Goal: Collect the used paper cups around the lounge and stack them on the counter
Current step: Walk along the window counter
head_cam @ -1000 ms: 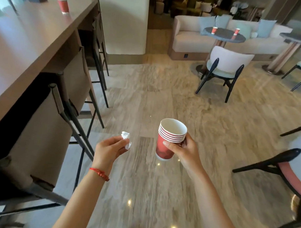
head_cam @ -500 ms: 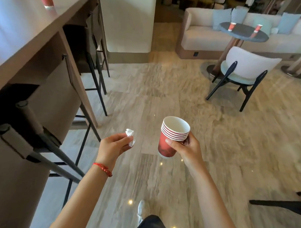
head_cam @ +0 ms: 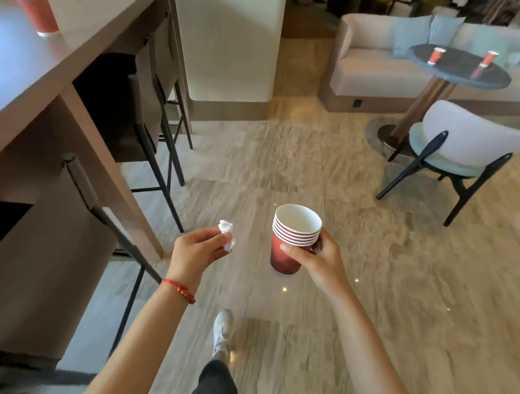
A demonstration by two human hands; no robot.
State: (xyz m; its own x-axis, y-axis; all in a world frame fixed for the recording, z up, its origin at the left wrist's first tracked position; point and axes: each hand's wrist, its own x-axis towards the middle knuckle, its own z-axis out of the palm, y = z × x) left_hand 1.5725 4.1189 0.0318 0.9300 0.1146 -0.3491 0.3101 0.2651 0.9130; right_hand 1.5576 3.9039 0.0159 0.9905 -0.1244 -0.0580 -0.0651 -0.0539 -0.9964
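Her right hand (head_cam: 318, 258) grips the nested cups (head_cam: 292, 239) just below their rims; light and crushable, they suit that hold. Her left hand (head_cam: 196, 250) pinches a tissue (head_cam: 226, 235); counter (head_cam: 36, 71) at ten o'clock

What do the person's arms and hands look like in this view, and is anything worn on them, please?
Both forearms are bare, with no sleeves in view and no gloves. The left hand has a thin red braided cord bracelet around its wrist. The right hand shows no bracelet, watch or ring on the parts that are visible. No markings can be made out on either arm.
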